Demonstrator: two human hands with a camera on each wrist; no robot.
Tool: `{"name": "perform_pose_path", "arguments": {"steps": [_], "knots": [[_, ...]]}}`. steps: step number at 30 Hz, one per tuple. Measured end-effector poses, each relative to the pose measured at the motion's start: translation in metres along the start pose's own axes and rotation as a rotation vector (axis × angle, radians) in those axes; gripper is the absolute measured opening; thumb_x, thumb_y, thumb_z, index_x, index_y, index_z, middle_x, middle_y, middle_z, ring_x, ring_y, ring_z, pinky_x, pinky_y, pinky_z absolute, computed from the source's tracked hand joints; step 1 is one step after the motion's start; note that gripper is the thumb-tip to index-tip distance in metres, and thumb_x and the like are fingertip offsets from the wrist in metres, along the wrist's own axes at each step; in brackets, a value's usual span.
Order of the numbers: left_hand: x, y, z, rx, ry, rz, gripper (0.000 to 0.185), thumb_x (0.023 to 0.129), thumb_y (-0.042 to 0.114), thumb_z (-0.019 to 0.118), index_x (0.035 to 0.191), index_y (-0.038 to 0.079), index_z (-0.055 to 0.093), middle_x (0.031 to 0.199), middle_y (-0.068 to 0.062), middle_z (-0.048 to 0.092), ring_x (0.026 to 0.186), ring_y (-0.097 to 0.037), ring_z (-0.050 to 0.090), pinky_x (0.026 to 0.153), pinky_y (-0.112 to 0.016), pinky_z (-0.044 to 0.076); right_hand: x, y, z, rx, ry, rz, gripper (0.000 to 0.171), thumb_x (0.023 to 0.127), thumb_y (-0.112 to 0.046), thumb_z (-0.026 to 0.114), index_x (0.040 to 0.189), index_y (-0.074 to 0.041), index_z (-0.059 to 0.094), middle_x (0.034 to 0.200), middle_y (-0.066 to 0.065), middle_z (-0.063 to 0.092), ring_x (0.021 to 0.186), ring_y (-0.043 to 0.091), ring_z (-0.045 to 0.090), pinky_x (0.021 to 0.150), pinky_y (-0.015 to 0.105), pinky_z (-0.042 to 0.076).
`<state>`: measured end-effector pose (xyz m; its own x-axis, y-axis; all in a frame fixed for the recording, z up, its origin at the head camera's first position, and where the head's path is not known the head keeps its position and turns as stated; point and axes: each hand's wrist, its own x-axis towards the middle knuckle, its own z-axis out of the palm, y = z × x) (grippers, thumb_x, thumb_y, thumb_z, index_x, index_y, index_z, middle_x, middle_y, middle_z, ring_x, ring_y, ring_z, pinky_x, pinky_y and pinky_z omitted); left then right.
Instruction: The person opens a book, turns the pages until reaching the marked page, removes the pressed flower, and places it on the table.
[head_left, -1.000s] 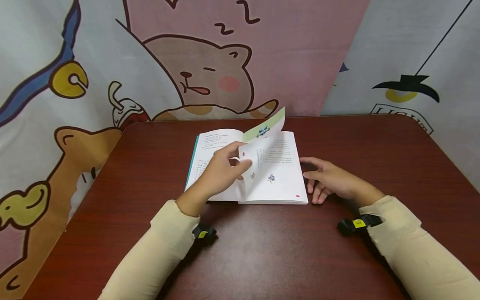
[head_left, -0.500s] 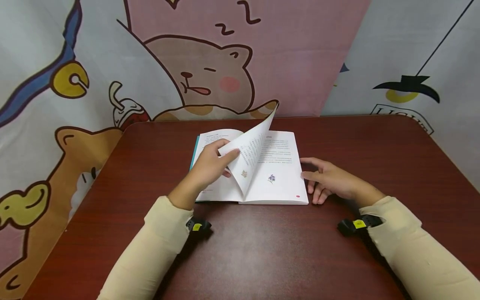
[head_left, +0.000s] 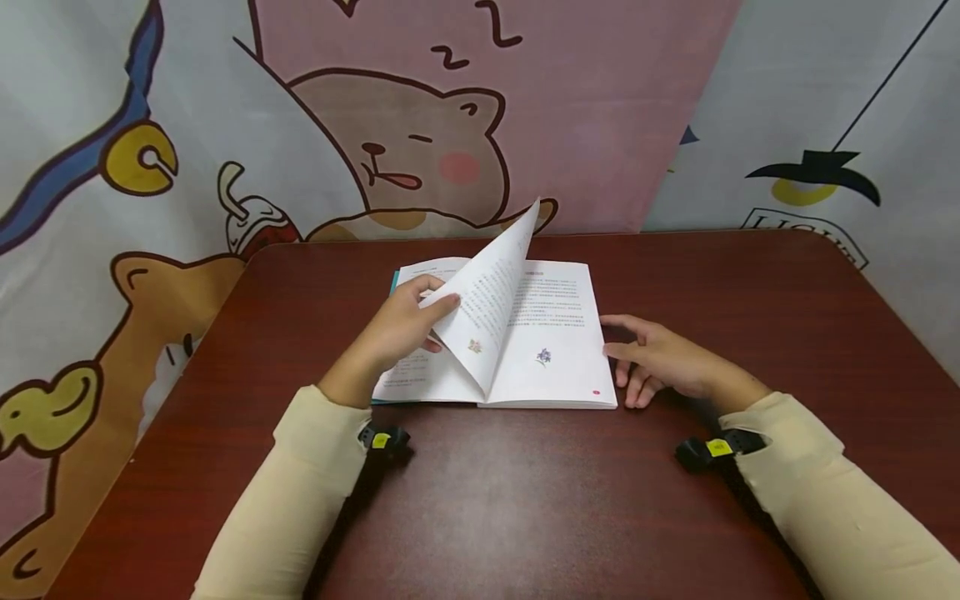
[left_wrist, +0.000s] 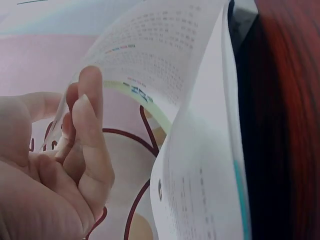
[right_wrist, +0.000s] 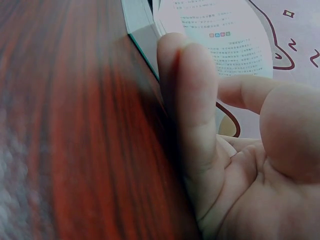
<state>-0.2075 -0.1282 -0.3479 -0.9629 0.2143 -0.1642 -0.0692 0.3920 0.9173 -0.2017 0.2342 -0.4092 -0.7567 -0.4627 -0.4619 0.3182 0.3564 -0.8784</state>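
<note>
An open book (head_left: 558, 367) with printed text and a small purple flower picture lies on the table. One page (head_left: 487, 308) stands raised and curved over its left half, its free top corner pointing up. My left hand (head_left: 393, 329) pinches that page by its edge between thumb and fingers. In the left wrist view, the page (left_wrist: 160, 45) bends away from the fingers, with the left-hand pages (left_wrist: 200, 150) below it. My right hand (head_left: 660, 358) rests on the table at the book's right edge, thumb and forefinger at the edge, the other fingers loosely bent.
The dark red-brown wooden table (head_left: 570, 508) extends around the book on all sides. Behind it hangs a cloth (head_left: 600, 108) printed with cartoon animals. Black wrist cameras (head_left: 386, 439) are strapped at both cream sleeves (head_left: 832, 483).
My left hand has moved left, drawing the page over from the right side toward the left half of the book. The right hand has stayed in place.
</note>
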Motion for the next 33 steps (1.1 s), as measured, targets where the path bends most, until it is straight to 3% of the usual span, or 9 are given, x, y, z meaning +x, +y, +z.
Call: {"name": "perform_pose_path", "arguments": {"steps": [13, 21, 27, 33], "knots": [[0.006, -0.012, -0.011, 0.063, 0.056, -0.025, 0.025, 0.104, 0.030, 0.053, 0.111, 0.007, 0.061, 0.091, -0.013, 0.064, 0.063, -0.016, 0.063, 0.054, -0.030, 0.055, 0.001, 0.002, 0.000, 0.001, 0.002, -0.001, 0.073, 0.103, -0.029, 0.055, 0.160, -0.020, 0.010, 0.076, 0.012, 0.059, 0.054, 0.024, 0.067, 0.056, 0.042, 0.059], [0.009, -0.017, -0.019, 0.149, 0.076, -0.057, 0.025, 0.101, 0.029, 0.059, 0.108, 0.005, 0.064, 0.103, -0.015, 0.065, 0.075, -0.018, 0.063, 0.057, -0.028, 0.057, 0.000, 0.002, 0.000, -0.005, 0.003, 0.009, 0.071, 0.104, -0.029, 0.053, 0.160, -0.020, 0.010, 0.076, 0.011, 0.060, 0.055, 0.023, 0.068, 0.057, 0.042, 0.059], [0.011, -0.021, -0.026, 0.211, 0.064, -0.087, 0.026, 0.099, 0.029, 0.062, 0.110, 0.006, 0.063, 0.105, -0.015, 0.064, 0.075, -0.019, 0.064, 0.058, -0.030, 0.057, -0.001, 0.000, 0.000, 0.003, -0.001, -0.002, 0.072, 0.104, -0.029, 0.053, 0.160, -0.020, 0.010, 0.076, 0.012, 0.060, 0.055, 0.023, 0.068, 0.056, 0.041, 0.059], [0.010, -0.026, -0.035, 0.297, -0.032, -0.138, 0.022, 0.098, 0.028, 0.064, 0.105, 0.007, 0.062, 0.098, -0.012, 0.061, 0.061, -0.016, 0.063, 0.055, -0.028, 0.052, -0.001, -0.002, 0.000, 0.003, -0.009, -0.006, 0.072, 0.104, -0.028, 0.053, 0.160, -0.019, 0.010, 0.076, 0.012, 0.060, 0.055, 0.023, 0.068, 0.055, 0.041, 0.059]]}}
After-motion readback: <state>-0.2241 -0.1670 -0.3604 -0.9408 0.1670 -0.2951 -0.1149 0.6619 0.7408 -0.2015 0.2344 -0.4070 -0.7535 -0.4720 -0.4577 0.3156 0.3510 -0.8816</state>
